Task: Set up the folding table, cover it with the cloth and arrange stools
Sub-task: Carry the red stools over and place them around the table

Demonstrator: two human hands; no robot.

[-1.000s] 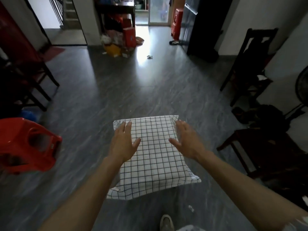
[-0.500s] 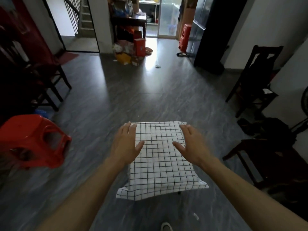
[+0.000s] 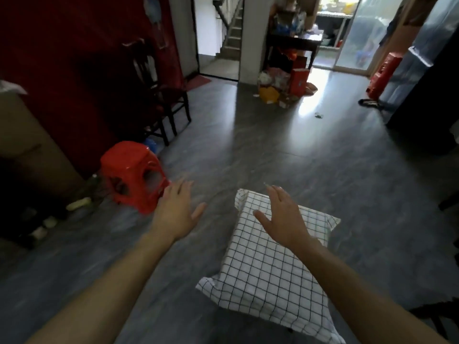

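Observation:
A white cloth with a black grid [image 3: 270,271] covers a small table low in the middle of the view; the table under it is hidden. My right hand [image 3: 285,217] hovers with spread fingers over the cloth's far end, holding nothing. My left hand [image 3: 177,209] is off the cloth to its left, fingers straight, stretched toward a red plastic stool [image 3: 134,175] that stands on the grey floor. Its fingertips are close to the stool's near corner. A second red stool [image 3: 383,73] stands far back on the right.
Dark wooden chairs [image 3: 159,95] stand behind the red stool against a red wall. A cardboard box [image 3: 29,142] and small items line the left side. Boxes and clutter [image 3: 283,88] sit under a far table. A dark cabinet [image 3: 427,100] stands at the right.
My view has swung to the left. My left hand has left the cloth and moved toward the red stool. My right hand has lifted over the cloth's far end.

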